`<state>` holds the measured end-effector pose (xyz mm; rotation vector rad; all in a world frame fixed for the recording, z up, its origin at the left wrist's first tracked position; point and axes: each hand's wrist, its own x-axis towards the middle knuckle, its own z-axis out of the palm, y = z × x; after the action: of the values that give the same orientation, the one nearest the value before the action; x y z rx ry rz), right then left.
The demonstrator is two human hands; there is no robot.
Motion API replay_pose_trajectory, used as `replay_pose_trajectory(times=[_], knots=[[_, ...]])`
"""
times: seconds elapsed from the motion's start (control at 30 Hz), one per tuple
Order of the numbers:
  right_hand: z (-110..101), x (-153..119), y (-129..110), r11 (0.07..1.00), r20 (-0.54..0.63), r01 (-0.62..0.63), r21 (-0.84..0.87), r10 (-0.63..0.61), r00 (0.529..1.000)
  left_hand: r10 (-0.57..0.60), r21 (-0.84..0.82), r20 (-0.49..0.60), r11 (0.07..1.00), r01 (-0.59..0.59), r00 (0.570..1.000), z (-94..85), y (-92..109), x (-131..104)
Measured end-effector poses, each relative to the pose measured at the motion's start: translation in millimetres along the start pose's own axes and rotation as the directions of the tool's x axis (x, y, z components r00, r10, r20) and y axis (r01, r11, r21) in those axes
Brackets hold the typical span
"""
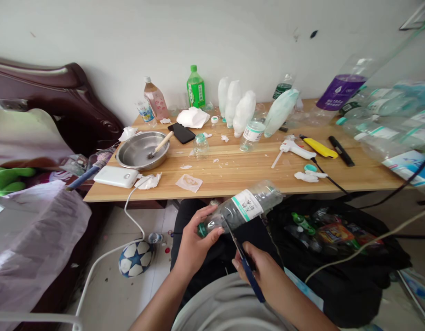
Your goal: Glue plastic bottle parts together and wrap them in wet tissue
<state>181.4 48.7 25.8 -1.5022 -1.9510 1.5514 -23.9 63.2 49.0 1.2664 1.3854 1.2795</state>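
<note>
My left hand (197, 240) grips a clear plastic bottle (226, 212) near its green cap, holding it tilted above my lap. The bottle carries a white and green label and is empty. My right hand (256, 269) is closed around the dark blue handle of a pair of scissors (249, 276). Their thin blade meets the bottle wall between the cap end and the label. Whether the blade has cut through the plastic, I cannot tell.
On the wooden table (233, 177) are a metal bowl (129, 154) with a brush, a white power bank (116, 176), several wrapped bottles (245, 112), a glue gun (297, 149) and a yellow cutter (319, 147). Plastic bottles crowd the right. A black bag (343, 276) and ball (135, 259) lie below.
</note>
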Motion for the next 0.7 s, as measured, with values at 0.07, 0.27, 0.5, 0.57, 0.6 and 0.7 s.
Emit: replay_pose_trajectory(times=[0.07,0.27,0.5,0.57,0.6,0.7], knots=[[-0.6,-1.0,-1.4,1.000,0.010,-0.009,0.001,0.009,1.000,0.034,0.036,-0.011,0.999,-0.033,0.999,0.6,-1.3,-0.7],[-2.6,-4.8,-5.6,1.000,0.000,-0.017,-0.004,0.017,1.000,0.146,0.100,0.008,0.984,-0.146,0.989,0.5,-5.4,-4.5],[-5.2,-3.6,-7.6,0.999,-0.004,0.032,0.014,-0.032,0.999,0.306,0.198,0.013,0.933,-0.302,0.952,-1.8,-10.3,-6.8],[-4.9,-2.6,-6.3,0.999,-0.023,0.032,0.023,-0.031,0.999,0.333,0.206,0.011,0.922,-0.328,0.943,-2.1,-9.8,-6.3],[-4.4,-2.1,-5.0,0.999,-0.035,0.026,0.019,-0.025,0.999,0.344,0.205,0.011,0.918,-0.339,0.939,-2.2,-9.3,-6.0],[-1.7,-0.9,1.2,1.000,-0.064,0.020,-0.006,-0.020,0.998,0.361,0.201,0.010,0.913,-0.356,0.932,-2.2,-7.7,-5.3]])
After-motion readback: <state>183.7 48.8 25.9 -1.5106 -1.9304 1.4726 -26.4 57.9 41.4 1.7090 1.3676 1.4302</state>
